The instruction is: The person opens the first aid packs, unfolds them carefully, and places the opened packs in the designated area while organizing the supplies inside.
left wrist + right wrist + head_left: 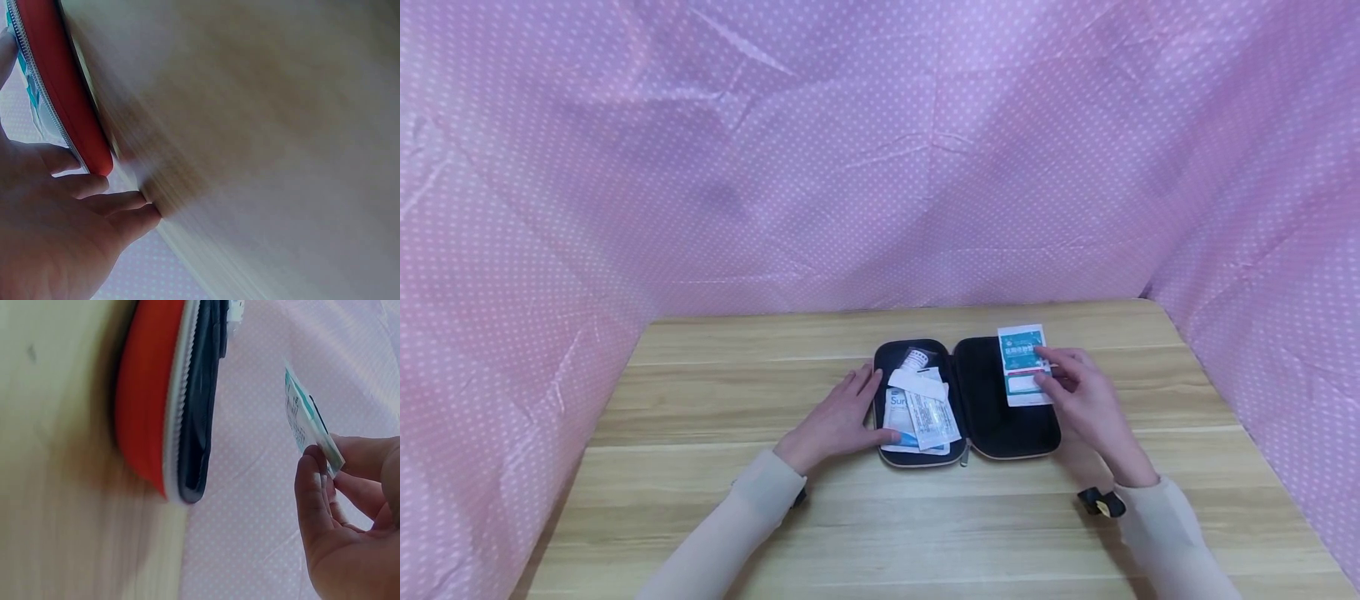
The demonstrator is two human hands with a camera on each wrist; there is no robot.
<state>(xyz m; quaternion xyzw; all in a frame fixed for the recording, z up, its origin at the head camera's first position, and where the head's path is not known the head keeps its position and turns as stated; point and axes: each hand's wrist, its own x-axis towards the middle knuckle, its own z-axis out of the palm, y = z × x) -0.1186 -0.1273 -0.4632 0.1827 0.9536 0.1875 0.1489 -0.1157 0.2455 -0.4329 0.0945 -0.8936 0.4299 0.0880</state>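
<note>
A small zip case (1008, 427) lies unfolded on the table, black inside and red outside. Its left half holds several white packets (934, 414), one marked in blue. My left hand (841, 419) rests along the case's left edge, its thumb reaching over the rim; in the left wrist view, its fingers (81, 185) touch the red shell (62, 81) and the table. Between thumb and fingers, my right hand (1086, 402) pinches a green and white packet (1022, 360) above the right half. That packet (303, 412) appears edge-on in the right wrist view, clear of the case.
The wooden table (700, 400) ends at a back edge close behind the case. Pink dotted cloth (820, 167) hangs behind and at both sides. A zip pull (965, 457) sits at the front of the case's hinge.
</note>
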